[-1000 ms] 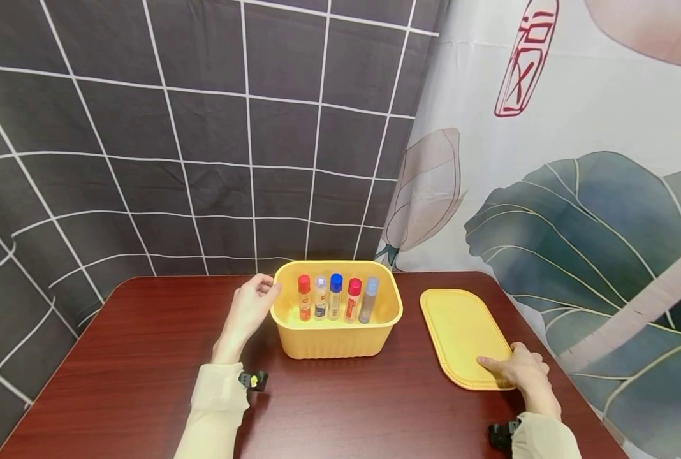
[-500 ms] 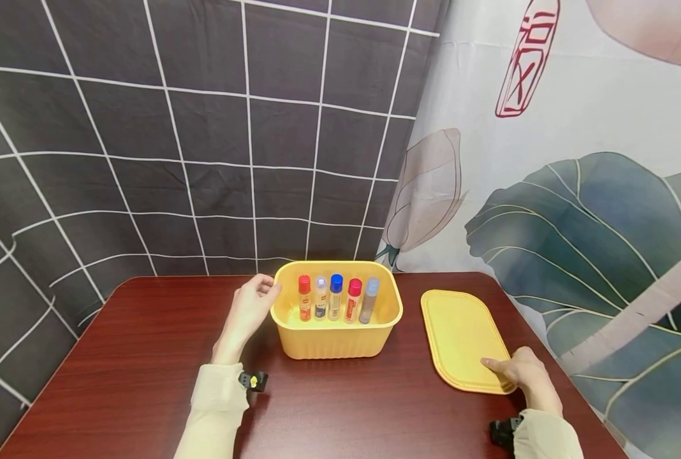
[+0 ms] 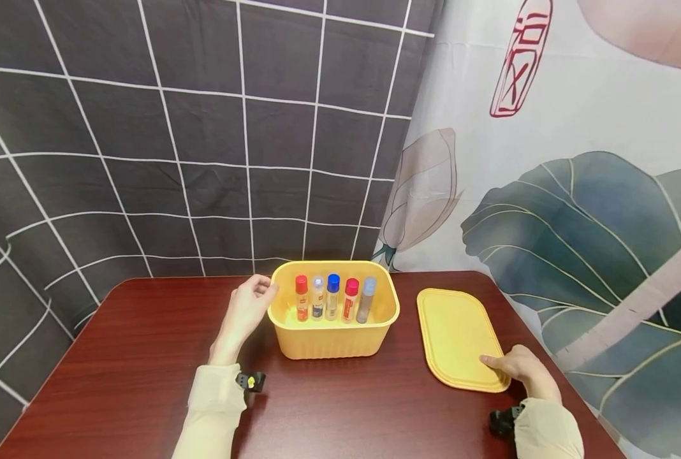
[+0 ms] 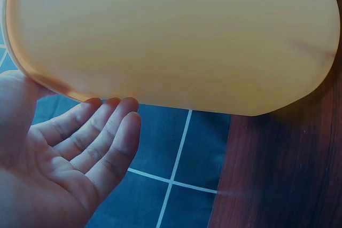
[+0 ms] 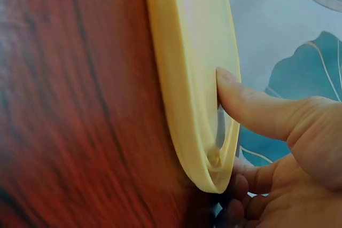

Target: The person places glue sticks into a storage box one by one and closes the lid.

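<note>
A yellow plastic bin stands upright on the table, with several small capped tubes standing in a row inside. Their caps are red, blue, clear and pale blue. My left hand is at the bin's left end. In the left wrist view its fingertips touch the bin's outer wall, and the thumb lies by the rim. To the right is a flat yellow lid. My right hand pinches its near right corner, thumb on top and other fingers at the underside, partly hidden in the right wrist view.
The dark red wooden table has rounded far corners. A dark grey cloth with white grid lines hangs behind it. A white cloth with lotus prints hangs along the right side.
My right hand's fingers have moved from the lid's right edge to under its near corner. The lid has shifted only slightly. My left hand has kept its place at the bin.
</note>
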`<state>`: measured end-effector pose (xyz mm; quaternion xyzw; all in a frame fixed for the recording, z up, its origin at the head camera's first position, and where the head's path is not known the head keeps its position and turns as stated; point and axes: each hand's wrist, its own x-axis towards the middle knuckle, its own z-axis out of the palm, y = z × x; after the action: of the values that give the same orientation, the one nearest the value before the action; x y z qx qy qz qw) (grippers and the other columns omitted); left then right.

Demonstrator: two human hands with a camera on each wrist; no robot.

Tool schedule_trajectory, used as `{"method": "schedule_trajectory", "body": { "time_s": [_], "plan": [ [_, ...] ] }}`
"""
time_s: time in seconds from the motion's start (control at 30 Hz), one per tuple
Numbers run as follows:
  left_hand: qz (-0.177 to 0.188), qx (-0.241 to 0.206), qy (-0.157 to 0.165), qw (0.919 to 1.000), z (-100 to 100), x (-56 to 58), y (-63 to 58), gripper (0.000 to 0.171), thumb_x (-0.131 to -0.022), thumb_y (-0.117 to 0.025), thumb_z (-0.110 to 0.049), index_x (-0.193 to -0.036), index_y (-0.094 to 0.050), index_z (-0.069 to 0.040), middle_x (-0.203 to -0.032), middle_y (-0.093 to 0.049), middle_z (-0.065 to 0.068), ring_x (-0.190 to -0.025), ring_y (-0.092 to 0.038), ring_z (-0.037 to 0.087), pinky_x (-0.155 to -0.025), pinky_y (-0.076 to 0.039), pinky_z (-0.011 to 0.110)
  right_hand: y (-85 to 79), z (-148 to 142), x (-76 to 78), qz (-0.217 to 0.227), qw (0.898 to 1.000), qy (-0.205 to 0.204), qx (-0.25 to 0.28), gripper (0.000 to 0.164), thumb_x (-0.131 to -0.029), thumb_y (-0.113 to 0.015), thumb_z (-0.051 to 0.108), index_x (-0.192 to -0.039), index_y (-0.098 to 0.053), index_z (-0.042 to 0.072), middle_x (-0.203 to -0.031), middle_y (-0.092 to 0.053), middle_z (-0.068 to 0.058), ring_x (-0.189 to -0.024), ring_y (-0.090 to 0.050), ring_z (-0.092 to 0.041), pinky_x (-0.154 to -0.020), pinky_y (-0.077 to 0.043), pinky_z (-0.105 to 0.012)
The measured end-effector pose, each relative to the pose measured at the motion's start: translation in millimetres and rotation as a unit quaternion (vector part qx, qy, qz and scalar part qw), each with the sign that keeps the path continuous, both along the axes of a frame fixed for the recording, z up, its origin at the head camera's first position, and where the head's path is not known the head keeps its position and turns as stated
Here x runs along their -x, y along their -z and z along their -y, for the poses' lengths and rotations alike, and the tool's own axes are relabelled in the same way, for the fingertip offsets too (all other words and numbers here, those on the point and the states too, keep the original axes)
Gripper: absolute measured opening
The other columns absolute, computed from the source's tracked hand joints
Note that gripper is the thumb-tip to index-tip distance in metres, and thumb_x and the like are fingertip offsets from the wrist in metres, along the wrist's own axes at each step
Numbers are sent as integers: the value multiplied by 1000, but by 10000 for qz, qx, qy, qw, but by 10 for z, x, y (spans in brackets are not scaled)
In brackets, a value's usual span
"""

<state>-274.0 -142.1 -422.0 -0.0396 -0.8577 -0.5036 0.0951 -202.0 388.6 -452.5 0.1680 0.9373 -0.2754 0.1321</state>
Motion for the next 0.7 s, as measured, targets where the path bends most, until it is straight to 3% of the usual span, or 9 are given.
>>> {"method": "schedule_trajectory", "body": {
  "time_s": [0.07,0.13,0.27,0.47,0.63,0.7],
  "plan": [
    [0,8,8,10000,4,-1,-4,29,-96,-61,-27,-112,-63,-3,-100,-67,15,-88,-63,29,-83,-53,44,-11,-9,4,-14,9995,83,298,63,-84,-74,40,-89,-52,-19,-83,-52,-25,-81,-52,-35,-76,-46,-43],
    [7,6,-4,10000,7,0,-1,29,-96,-61,-27,-112,-63,-3,-100,-67,15,-89,-63,29,-83,-53,44,-28,-15,-3,-178,9979,121,607,44,-86,-73,33,-71,-56,-6,-67,-50,-9,-66,-51,-25,-64,-43,-34],
    [56,-3,-55,10000,10,-9,10,28,-96,-62,-27,-112,-63,-3,-101,-67,15,-89,-63,29,-83,-54,44,-70,17,-34,-617,9931,329,936,39,-86,-71,21,-57,-50,7,-50,-46,0,-47,-46,-15,-48,-37,-26],
    [46,4,-59,10000,-5,-18,12,27,-96,-61,-26,-111,-63,-3,-99,-67,15,-88,-63,29,-83,-54,44,-179,88,-84,-1113,9812,707,1407,33,-88,-71,19,-88,-53,-9,-66,-55,-5,-55,-56,-17,-51,-48,-27],
    [-19,13,-44,10000,-8,-13,1,27,-96,-62,-25,-111,-63,-3,-99,-67,15,-87,-63,28,-82,-54,44,-379,150,-148,-1414,9742,602,1650,33,-94,-64,20,-100,-57,-12,-64,-61,-4,-56,-62,-19,-52,-51,-29],
    [-24,7,-44,10000,-10,-10,-4,27,-96,-62,-26,-110,-63,-3,-98,-67,15,-87,-63,28,-82,-54,44,-469,180,-171,-1557,9750,484,1509,37,-97,-61,22,-105,-56,-13,-66,-62,-3,-57,-62,-19,-53,-51,-30]
  ]
}}
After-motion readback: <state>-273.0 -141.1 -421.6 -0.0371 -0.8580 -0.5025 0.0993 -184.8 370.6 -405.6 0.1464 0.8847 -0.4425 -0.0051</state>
